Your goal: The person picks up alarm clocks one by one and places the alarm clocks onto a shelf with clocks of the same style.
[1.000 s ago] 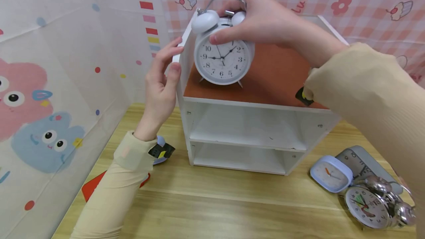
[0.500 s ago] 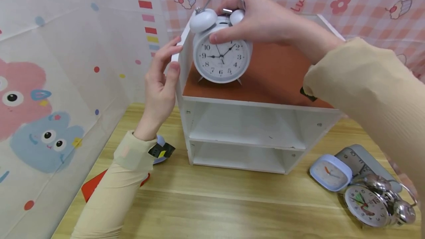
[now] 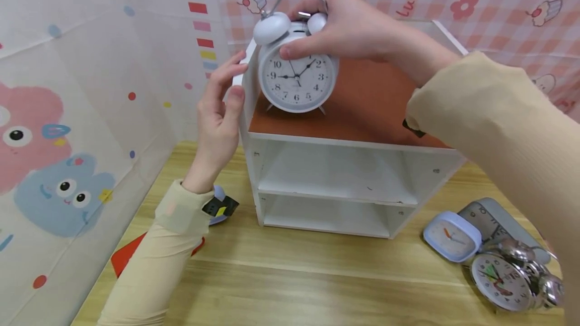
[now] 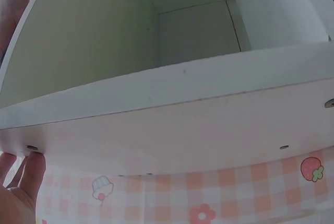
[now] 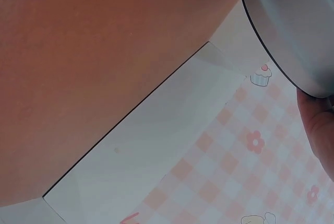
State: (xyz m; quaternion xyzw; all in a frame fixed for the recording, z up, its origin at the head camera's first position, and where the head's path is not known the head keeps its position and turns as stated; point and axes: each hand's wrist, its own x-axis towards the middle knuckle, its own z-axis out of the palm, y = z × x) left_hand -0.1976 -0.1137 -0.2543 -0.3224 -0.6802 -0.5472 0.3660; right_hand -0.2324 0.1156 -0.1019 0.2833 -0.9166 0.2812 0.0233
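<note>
A white twin-bell alarm clock (image 3: 296, 79) stands upright over the brown top (image 3: 376, 99) of a white shelf unit (image 3: 335, 170), close to its left side panel. My right hand (image 3: 349, 29) grips the clock near its bells, thumb on the front and fingers behind. Whether the clock's legs touch the brown surface I cannot tell. In the right wrist view the clock's body (image 5: 292, 25) fills the upper right corner. My left hand (image 3: 219, 109) rests its fingertips against the outside of the left panel; the left wrist view shows fingers (image 4: 34, 174) touching that panel (image 4: 156, 140).
On the wooden table (image 3: 308, 280), a small blue clock (image 3: 452, 238), a grey clock (image 3: 491, 220) and a silver twin-bell clock (image 3: 500, 280) sit right of the shelf. A red object (image 3: 127, 254) and a bluish item (image 3: 219, 205) are partly hidden by the left arm. Printed cloth hangs behind.
My right hand has shifted the white alarm clock slightly left, nearer the left side panel. The left hand stays at the panel almost unmoved.
</note>
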